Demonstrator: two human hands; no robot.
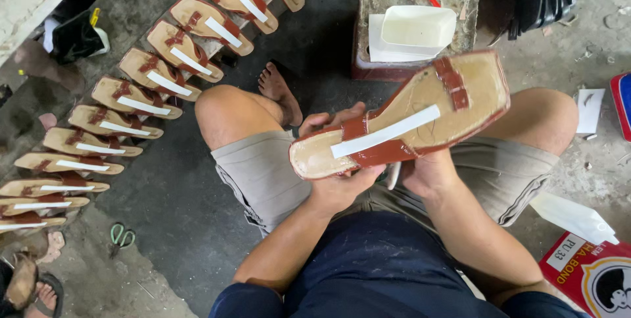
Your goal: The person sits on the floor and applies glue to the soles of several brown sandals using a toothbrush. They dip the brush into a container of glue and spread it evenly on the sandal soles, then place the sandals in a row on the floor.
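Seated on the floor, the person's left hand (338, 180) grips the heel end of a brown sandal (401, 117) held over the lap; the right hand (427, 172) clasps it from beneath, fingers hidden. Best held level and steady.

There is one camera, worn on the person's head. It looks straight down, close to the lap, at the grey concrete floor (177, 226). The view reaches out to the long row of tan flat sandals (131, 94) on one side.
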